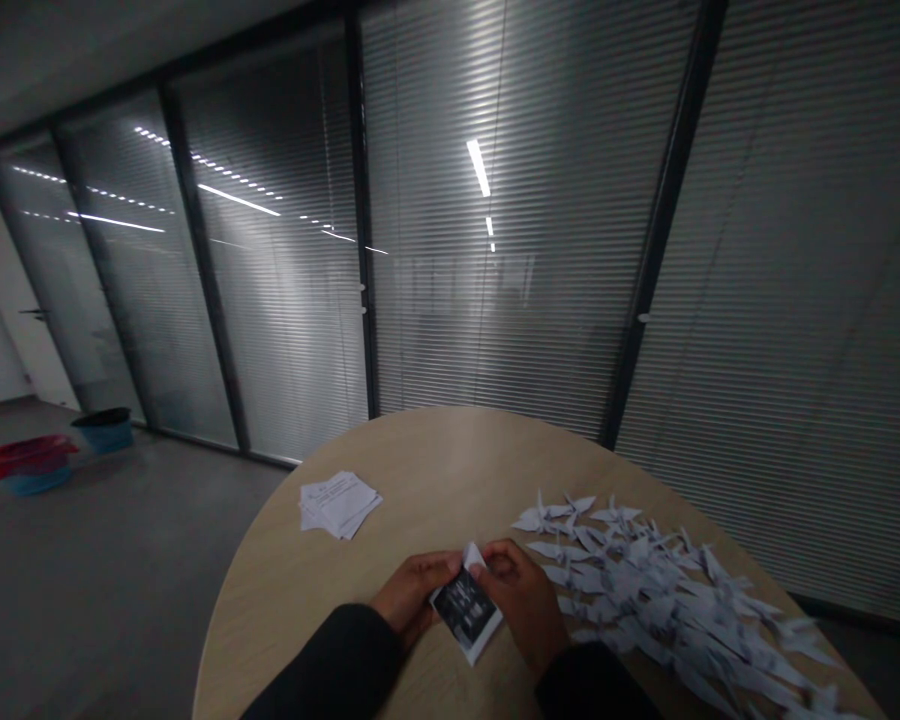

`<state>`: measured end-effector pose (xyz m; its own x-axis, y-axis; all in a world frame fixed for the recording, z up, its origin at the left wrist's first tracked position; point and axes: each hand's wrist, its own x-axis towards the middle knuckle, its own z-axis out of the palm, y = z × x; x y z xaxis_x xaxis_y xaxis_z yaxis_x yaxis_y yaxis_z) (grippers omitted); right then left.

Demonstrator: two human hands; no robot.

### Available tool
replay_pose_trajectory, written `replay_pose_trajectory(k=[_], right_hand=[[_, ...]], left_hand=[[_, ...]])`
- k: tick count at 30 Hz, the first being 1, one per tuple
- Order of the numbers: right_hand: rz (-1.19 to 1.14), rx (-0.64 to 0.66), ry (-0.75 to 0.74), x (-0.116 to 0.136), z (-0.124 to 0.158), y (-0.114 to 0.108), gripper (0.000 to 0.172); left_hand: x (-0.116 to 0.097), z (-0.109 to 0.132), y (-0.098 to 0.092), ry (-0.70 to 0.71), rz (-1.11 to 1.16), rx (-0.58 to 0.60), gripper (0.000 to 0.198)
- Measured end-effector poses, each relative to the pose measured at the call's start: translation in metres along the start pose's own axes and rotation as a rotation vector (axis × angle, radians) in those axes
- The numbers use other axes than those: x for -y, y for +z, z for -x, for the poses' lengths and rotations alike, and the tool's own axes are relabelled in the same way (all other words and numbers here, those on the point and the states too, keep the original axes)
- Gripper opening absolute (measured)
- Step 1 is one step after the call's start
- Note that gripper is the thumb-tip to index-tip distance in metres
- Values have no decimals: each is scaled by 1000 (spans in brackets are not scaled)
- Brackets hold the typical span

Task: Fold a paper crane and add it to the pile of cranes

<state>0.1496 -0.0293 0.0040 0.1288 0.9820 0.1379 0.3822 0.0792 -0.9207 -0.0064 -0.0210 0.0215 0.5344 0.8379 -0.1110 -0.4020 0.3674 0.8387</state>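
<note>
A glass partition (270, 250) with slatted blinds (495, 300) runs along the far side of this dim office, and ceiling lights reflect in its panes. On the grey floor (120, 570) at the left stand a red basin (22, 455) resting on a blue one (37, 482) and, nearer the glass, a blue bin with a dark rim (103, 430). In the head view, the rounded wooden bench (435, 460) fills the lower middle. A squared stack of loose printed paper slips (339, 503) lies toward its far left, and a large heap of white paper cranes (660, 600) spreads over its right side. Between them, near the bench's front edge, the left hand (412, 590) and right hand (517, 590) come together, dark sleeves reaching in from below. They hold a folded printed paper square (465, 605), black-and-white on its visible face, tilted above the bench with one pale corner turned up. Both grips are narrow pinches on it, with the left fingers along one side and the right thumb and fingers near the upper corner; the exact finger placement is partly hidden. Holding the paper close between both hands looks like a sound way to keep its edges aligned and its small folds steady, while the right hand stays just beside the heap.
</note>
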Motion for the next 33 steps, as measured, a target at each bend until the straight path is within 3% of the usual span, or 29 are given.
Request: replay_pose_trajectory(k=[5, 10, 17, 26, 30, 33], right_hand=[[44, -14, -86, 5, 0, -3, 36], [144, 5, -112, 12, 2, -5, 27], [71, 2, -129, 9, 2, -2, 29], [-28, 36, -79, 4, 2, -2, 29], [-71, 80, -32, 8, 2, -1, 29], [-124, 90, -15, 10, 2, -1, 27]], left_hand=[[-2, 3, 5, -24, -21, 33, 42], [-2, 4, 6, -50, -19, -18, 43], [0, 1, 2, -50, -9, -19, 43], [3, -2, 0, -171, 81, -164, 54], [3, -2, 0, -150, 53, -175, 53], [2, 0, 0, -102, 12, -119, 52]])
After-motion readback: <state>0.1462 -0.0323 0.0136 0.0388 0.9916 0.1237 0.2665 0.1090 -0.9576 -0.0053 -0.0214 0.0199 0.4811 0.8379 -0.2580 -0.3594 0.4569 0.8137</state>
